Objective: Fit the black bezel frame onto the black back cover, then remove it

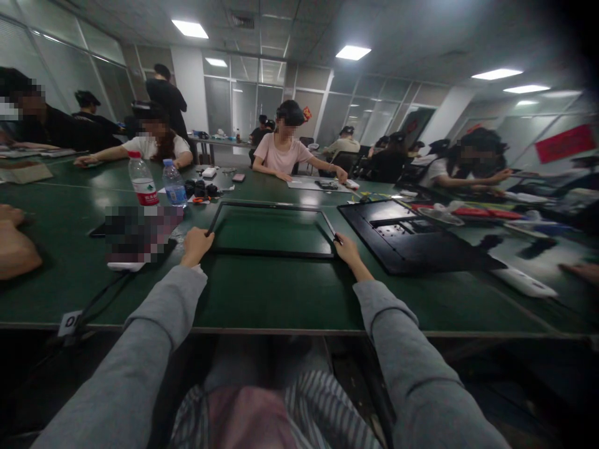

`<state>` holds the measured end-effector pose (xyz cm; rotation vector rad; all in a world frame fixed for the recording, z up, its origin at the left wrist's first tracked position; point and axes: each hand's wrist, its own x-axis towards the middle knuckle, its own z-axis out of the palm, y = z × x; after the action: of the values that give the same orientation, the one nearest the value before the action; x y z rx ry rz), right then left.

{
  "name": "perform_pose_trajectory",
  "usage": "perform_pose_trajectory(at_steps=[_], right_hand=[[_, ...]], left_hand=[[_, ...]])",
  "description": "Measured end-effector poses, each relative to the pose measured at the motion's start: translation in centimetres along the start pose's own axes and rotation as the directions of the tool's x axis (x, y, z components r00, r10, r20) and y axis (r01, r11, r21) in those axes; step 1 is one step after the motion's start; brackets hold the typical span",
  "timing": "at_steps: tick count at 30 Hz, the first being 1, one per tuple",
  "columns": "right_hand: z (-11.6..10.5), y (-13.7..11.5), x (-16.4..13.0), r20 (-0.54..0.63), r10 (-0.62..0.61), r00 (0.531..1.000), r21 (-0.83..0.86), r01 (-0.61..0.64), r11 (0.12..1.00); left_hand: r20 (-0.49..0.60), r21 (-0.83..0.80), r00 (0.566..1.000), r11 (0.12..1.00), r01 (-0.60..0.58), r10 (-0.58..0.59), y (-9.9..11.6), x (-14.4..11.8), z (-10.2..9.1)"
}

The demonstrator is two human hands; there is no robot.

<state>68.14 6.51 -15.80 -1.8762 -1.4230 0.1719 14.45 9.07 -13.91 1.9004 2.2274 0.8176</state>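
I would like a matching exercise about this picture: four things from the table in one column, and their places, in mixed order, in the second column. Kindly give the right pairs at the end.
Things:
1. black frame
2. red-capped bottle
3. blue-capped bottle
4. black panel

Places in the picture:
A. just right of the other bottle
B. on the green table, to the right of the right hand
C. between the left hand and the right hand, held by both
D. just left of the other bottle

Right pairs: 1-C, 2-D, 3-A, 4-B
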Motion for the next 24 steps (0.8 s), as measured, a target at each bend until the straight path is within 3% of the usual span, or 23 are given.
perform_pose_trajectory(at_steps=[15, 18, 22, 24], right_hand=[[-0.2, -0.5, 0.1, -0.032, 0.026, 0.999, 0.032, -0.025, 0.999], [-0.5, -0.6, 0.0, -0.048, 0.044, 0.998, 0.090, -0.040, 0.995], [-0.8, -0.3, 0.1, -0.027, 0.039, 0.999, 0.153, -0.035, 0.988], [-1.2, 0.1, 0.3, -0.101, 0.001, 0.995, 0.202, 0.019, 0.979]], left_hand=[[0.035, -0.005, 0.999, 1.000, -0.014, 0.015, 1.0, -0.4, -0.5], [0.044, -0.046, 0.996, 0.996, -0.081, 0.083, 1.9, -0.6, -1.0], [0.230, -0.160, 0.939, 0.961, -0.225, 0.258, 3.0, -1.2, -1.5], [0.246, -0.220, 0.923, 0.945, -0.243, 0.295, 3.4, -1.6, -1.5]])
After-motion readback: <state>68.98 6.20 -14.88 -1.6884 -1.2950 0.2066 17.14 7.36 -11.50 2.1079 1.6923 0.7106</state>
